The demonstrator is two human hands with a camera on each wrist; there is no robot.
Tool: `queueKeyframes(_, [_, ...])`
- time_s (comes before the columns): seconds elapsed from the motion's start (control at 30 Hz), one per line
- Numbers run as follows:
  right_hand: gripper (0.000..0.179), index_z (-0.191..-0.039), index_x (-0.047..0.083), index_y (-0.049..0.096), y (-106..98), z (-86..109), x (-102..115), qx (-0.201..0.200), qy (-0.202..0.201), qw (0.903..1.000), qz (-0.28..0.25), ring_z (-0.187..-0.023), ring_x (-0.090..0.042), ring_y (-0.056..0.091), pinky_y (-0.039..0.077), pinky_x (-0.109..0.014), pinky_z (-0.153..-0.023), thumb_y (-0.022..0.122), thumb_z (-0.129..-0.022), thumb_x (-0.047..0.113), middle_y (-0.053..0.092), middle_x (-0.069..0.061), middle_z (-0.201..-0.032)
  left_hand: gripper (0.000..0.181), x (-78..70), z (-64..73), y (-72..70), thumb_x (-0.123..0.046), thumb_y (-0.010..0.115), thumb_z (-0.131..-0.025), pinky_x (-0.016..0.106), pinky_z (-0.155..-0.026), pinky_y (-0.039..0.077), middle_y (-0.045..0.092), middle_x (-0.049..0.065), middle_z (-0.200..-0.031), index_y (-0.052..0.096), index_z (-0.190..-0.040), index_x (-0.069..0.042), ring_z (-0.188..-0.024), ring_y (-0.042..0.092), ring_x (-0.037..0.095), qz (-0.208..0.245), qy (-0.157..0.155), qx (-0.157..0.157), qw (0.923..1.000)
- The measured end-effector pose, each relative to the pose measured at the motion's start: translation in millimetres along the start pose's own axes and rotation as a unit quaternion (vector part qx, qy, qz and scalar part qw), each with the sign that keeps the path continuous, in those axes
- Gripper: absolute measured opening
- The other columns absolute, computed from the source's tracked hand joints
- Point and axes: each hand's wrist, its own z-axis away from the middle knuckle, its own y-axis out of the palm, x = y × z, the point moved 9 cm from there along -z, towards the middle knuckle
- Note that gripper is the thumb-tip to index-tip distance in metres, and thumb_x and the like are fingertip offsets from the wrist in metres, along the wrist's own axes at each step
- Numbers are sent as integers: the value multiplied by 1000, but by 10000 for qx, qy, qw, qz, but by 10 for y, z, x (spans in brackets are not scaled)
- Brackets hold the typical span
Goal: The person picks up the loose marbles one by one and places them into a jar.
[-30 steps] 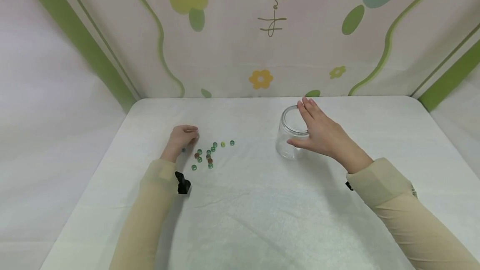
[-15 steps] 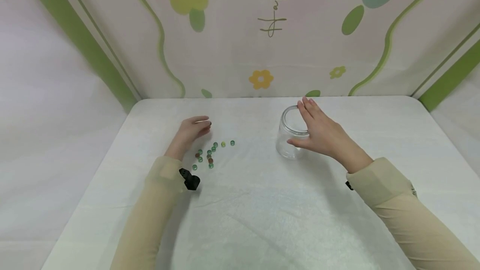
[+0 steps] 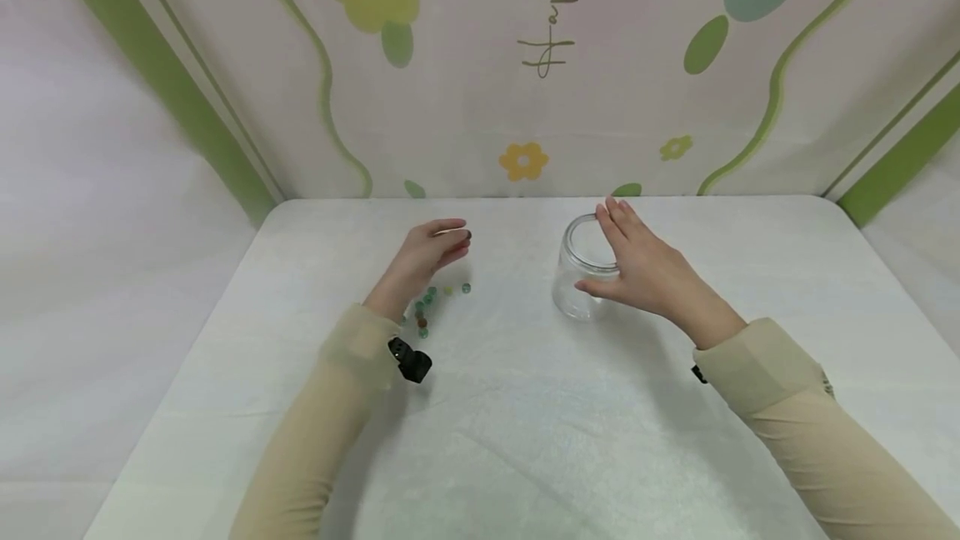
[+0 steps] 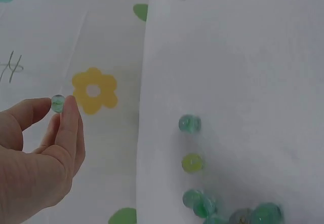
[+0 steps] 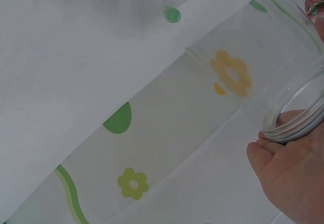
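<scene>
My left hand (image 3: 422,261) is raised above the table, left of the glass jar. Between thumb and fingertips it pinches a green glass marble (image 4: 57,104), seen best in the left wrist view. The clear, lidless glass jar (image 3: 573,294) stands upright at the back of the table. Around its right side my right hand (image 3: 648,263) holds it, fingers at the rim and thumb along the near side. In the right wrist view a green marble (image 5: 172,15) shows close by the jar's base.
Below my left hand, several green marbles (image 4: 190,124), a yellow one (image 4: 193,162) and a brown one (image 3: 422,322) lie on the white table (image 3: 525,440); my left wrist hides some. A printed cloth wall (image 3: 450,107) rises behind the table's back edge.
My left hand has lifted from the left side of the marbles and moved right and back, carrying one marble towards the jar. The right hand and the jar have stayed in place.
</scene>
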Motion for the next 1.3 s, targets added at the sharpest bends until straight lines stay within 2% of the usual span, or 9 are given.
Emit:
queueKeyframes(0.3, [103, -152, -1, 6, 17, -3, -1, 39, 33, 10000, 9, -149, -35, 3, 23, -58, -117, 64, -85, 51, 2, -20, -161, 39, -169, 123, 557, -9, 55, -97, 23, -97, 52, 57, 13, -127, 51, -135, -4, -112, 59, 19, 234, 30, 374, 9990])
queueKeyframes(0.47, [104, -152, -1, 7, 14, -7, -9, 42, 58, 10000, 27, -149, -35, 3, 22, -57, -117, 65, -84, 52, 3, -20, -161, 36, -304, 189, 862, -8, 57, -95, 27, -99, 52, 60, 15, -125, 54, -131, -3, -115, 60, 24, 240, 286, 647, 9972])
queueKeyframes(0.57, [104, -152, -1, 7, 12, -6, -15, 32, 74, 10000, 21, -149, -35, 3, 23, -58, -117, 65, -84, 53, 3, -20, -161, 36, -354, 218, 995, -10, 58, -95, 27, -97, 53, 60, 15, -126, 55, -130, -3, -114, 61, 23, 148, 403, 802, 9959])
queueKeyframes(0.9, [103, -152, -1, 8, 22, -3, -4, 12, 36, 10000, 14, -149, -35, 3, 27, -60, -114, 65, -85, 52, 2, -20, -161, 37, -433, 230, 1191, -15, 59, -95, 24, -91, 56, 63, 15, -123, 55, -130, -3, -99, 64, 15, -195, 540, 951, 9938])
queueKeyframes(1.3, [103, -151, -3, 8, 15, -4, 11, 19, -9, 10000, 15, -149, -36, 3, 24, -59, -116, 65, -85, 50, 2, -22, -160, 38, -401, 204, 1284, -13, 59, -95, 22, -89, 56, 63, 19, -123, 55, -130, 0, -86, 62, 7, 1, 400, 1069, 9935])
